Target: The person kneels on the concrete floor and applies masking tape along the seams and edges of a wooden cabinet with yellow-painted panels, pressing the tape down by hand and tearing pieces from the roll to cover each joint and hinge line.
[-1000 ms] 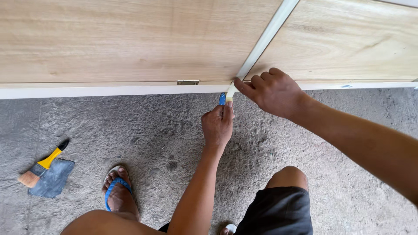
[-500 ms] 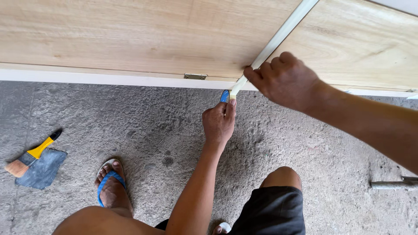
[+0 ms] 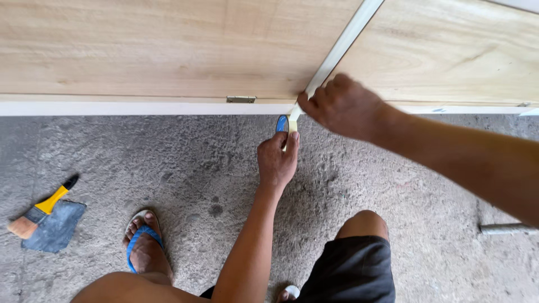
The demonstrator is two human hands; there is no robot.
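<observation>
My left hand (image 3: 278, 160) grips a small roll of pale masking tape (image 3: 285, 125) with a blue core, held just below the edge of a light plywood panel (image 3: 140, 50). A strip of the tape (image 3: 337, 50) runs up along the seam between this panel and a second one (image 3: 455, 56). My right hand (image 3: 342, 106) presses fingertips on the tape's lower end at the white bottom edge (image 3: 112, 108). The two hands are a few centimetres apart.
A small metal hinge (image 3: 241, 99) sits on the panel's lower edge. On the rough concrete floor (image 3: 196, 168) lie a yellow-handled paintbrush (image 3: 39, 210) on a dark sheet of sandpaper (image 3: 56, 227) at the left, and a grey metal rod (image 3: 505, 228) at the right. My foot wears a blue sandal (image 3: 143, 247).
The view has shifted slightly; the panels' lower edge now sits lower in frame. My right hand slid down the tape to the bottom edge. My left hand still holds the roll.
</observation>
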